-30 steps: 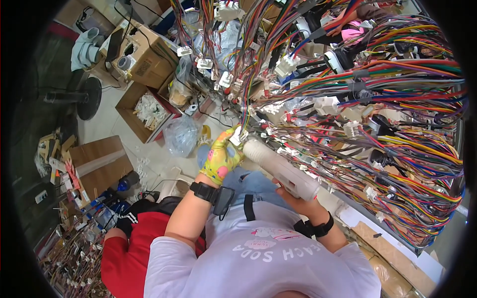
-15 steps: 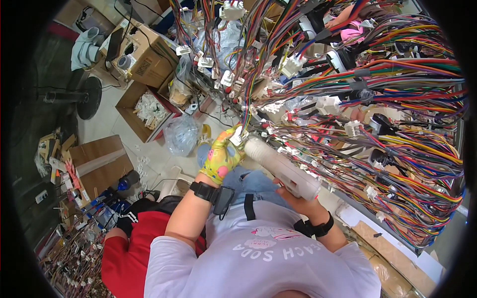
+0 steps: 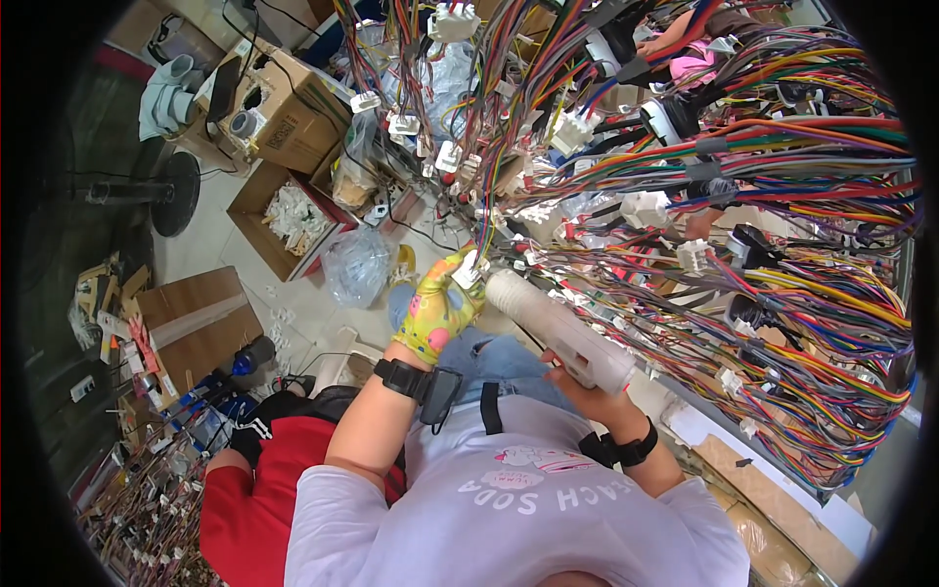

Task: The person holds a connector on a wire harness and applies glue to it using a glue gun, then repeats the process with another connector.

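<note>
I hold a white plug [image 3: 469,270] in my closed left grip [image 3: 437,309]; my right grip [image 3: 584,395] curls around a pale tool [image 3: 553,325] nearby.

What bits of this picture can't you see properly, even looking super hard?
All in the head view:
Right hand: some fingers, hidden by the white tool.
White connector: its underside, turned away against the gloved left hand.
Person in red: cut off by the lower edge.
White pieces: too small to tell.
</note>
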Action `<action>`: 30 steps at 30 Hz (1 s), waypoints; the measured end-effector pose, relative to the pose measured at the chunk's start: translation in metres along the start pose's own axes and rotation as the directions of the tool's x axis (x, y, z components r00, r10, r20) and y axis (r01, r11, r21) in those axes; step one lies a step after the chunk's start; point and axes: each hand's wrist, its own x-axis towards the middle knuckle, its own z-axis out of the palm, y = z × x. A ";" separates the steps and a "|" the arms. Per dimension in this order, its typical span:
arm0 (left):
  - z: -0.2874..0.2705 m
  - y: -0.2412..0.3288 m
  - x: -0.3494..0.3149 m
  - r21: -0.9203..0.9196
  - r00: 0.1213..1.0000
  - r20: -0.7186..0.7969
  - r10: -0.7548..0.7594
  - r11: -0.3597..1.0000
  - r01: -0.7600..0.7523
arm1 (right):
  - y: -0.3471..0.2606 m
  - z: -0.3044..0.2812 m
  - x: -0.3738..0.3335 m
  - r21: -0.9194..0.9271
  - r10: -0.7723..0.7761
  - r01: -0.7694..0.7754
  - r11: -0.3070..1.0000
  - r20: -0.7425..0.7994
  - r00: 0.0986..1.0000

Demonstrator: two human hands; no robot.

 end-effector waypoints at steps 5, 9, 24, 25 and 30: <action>0.004 0.000 -0.002 0.016 1.000 0.017 0.000 1.000 0.000 | -0.004 0.000 0.002 0.015 0.011 -0.011 1.000 0.008 1.000; 0.005 -0.001 -0.002 0.036 1.000 0.030 0.000 0.999 -0.001 | -0.009 0.004 0.002 0.131 0.088 -0.073 0.989 -0.114 0.990; 0.000 -0.002 0.001 0.069 0.998 0.063 -0.005 0.998 0.001 | -0.002 -0.001 -0.001 0.050 0.057 -0.054 0.997 -0.070 0.996; 0.000 -0.002 0.002 0.069 0.998 0.064 -0.006 0.998 0.002 | 0.000 -0.003 -0.002 0.013 0.049 -0.049 0.999 -0.003 0.999; -0.004 -0.003 0.003 0.067 0.999 0.045 -0.001 0.998 -0.002 | 0.003 -0.004 -0.001 -0.017 0.016 -0.016 1.000 0.001 1.000</action>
